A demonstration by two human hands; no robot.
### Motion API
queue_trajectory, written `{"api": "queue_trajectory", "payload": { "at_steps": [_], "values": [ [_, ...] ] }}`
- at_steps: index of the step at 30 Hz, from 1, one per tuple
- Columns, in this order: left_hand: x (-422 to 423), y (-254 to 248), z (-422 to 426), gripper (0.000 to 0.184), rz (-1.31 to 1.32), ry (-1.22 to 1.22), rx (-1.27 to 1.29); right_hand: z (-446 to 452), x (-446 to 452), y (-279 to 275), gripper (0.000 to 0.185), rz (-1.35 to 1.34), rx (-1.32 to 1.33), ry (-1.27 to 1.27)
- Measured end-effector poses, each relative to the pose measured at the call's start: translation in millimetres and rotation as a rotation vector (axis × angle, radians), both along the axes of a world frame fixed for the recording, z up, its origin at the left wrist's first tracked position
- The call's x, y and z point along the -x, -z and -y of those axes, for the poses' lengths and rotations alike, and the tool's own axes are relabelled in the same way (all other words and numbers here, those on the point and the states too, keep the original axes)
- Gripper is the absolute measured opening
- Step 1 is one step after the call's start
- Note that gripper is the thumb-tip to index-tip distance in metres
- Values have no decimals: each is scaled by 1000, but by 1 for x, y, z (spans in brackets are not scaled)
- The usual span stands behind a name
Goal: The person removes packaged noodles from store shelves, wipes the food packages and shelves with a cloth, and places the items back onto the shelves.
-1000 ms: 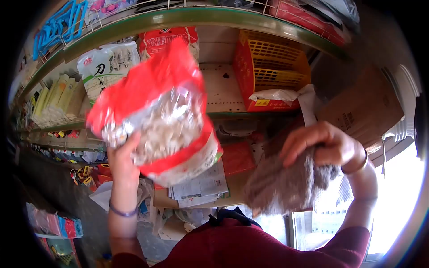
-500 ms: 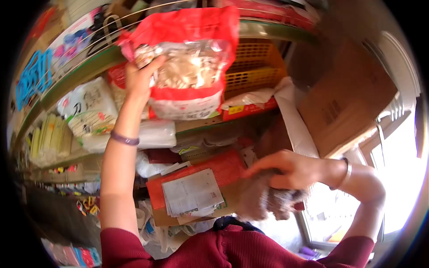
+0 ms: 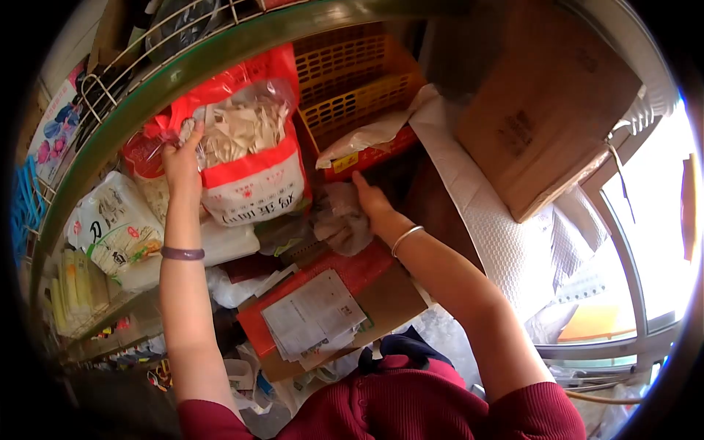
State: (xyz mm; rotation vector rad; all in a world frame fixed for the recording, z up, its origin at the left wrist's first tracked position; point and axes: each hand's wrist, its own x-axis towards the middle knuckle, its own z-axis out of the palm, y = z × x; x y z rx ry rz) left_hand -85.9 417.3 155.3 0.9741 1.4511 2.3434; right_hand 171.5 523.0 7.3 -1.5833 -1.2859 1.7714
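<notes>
My left hand (image 3: 183,158) grips the left side of a red and white bag (image 3: 253,183) with a clear window showing pale flat pieces. The bag stands upright on the shelf, under the green shelf edge. My right hand (image 3: 374,205) holds a crumpled greyish-brown cloth (image 3: 343,220) below the yellow basket; part of its fingers is hidden. A white bag with green print (image 3: 114,227) and another red bag (image 3: 147,172) are left of my left hand.
A yellow slatted basket (image 3: 352,103) is on the shelf right of the bag. A cardboard box (image 3: 550,110) leans at the upper right. Papers (image 3: 312,312) lie on a red sheet over cardboard below. The green shelf edge (image 3: 169,77) curves overhead.
My left hand has lowered the red and white bag onto the shelf beside the other bags. My right hand has moved left and up with the cloth, nearer the basket.
</notes>
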Motion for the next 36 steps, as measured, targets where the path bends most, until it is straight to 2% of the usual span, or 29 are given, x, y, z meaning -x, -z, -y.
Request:
{"api": "queue_trajectory", "payload": {
  "at_steps": [1, 2, 4, 6, 8, 10, 12, 13, 16, 17, 19, 20, 21, 22, 23, 25, 26, 27, 28, 29, 30, 32, 33, 35, 36],
  "values": [
    [8, -1, -4, 28, 48, 14, 23, -5, -4, 2, 78, 1, 6, -15],
    [15, 0, -11, 28, 14, 12, -38, -15, -6, 4, 79, -110, 71, 38],
    [28, -2, -27, 29, 122, -115, 14, -22, 0, 2, 81, -228, 143, 45],
    [49, 2, -48, 31, 142, -33, -69, -21, 6, -7, 80, -438, 130, 25],
    [53, -5, -66, 35, 270, -106, -103, -20, 14, 5, 76, -454, 116, -41],
    [70, -3, -85, 34, 180, -84, -168, -6, 13, 6, 67, -288, -66, -39],
    [104, 12, -113, 38, 196, -103, 86, 5, 11, 15, 61, -346, -76, -93],
    [109, 11, -125, 39, 326, -79, 17, 10, 11, 20, 55, -408, -83, -131],
    [93, -2, -129, 43, 442, -55, -119, 22, 17, 31, 48, -364, -137, -145],
    [86, -7, -129, 43, 442, -70, -118, 23, 19, 32, 49, -361, -118, -220],
    [78, -10, -127, 45, 111, -273, -52, 31, 33, 18, 49, -396, -130, -282],
    [88, -6, -131, 45, 112, -283, -51, 32, 45, 12, 50, -435, -156, -329],
    [100, -3, -137, 45, -11, -336, -22, 28, 59, 10, 60, -427, -193, -353],
    [112, 2, -142, 46, -136, -387, 12, 21, 77, 13, 60, -431, -187, -360],
    [111, 3, -140, 46, -141, -397, 18, 13, 99, 17, 66, -535, -263, -305],
    [105, 4, -137, 43, 148, -196, -91, 2, 125, 12, 73, -644, -330, -258],
    [112, 4, -133, 43, 142, -206, -89, -1, 133, 3, 78, -650, -205, -245],
    [120, 4, -127, 43, 129, -33, -9, -4, 141, -2, 84, -652, -81, -233],
    [128, 5, -119, 44, 117, 141, 72, -7, 147, -4, 84, -654, -74, -243],
    [150, 13, -114, 45, 36, 193, 205, -13, 150, -4, 78, -609, -17, -195],
    [136, 4, -100, 45, 36, 182, 210, -18, 151, -1, 72, -563, 40, -147],
    [75, -20, -57, 65, 27, 191, 515, -34, 157, 17, 71, -651, -3, -127],
    [63, -11, -46, 65, 27, 178, 516, -41, 156, 21, 69, -708, 19, -153],
    [43, 6, -26, 95, -100, -93, 445, -54, 162, 30, 69, -730, 73, -196],
    [44, 31, -16, 103, -331, -109, 510, -56, 166, 34, 69, -734, 67, -194]
  ]
}}
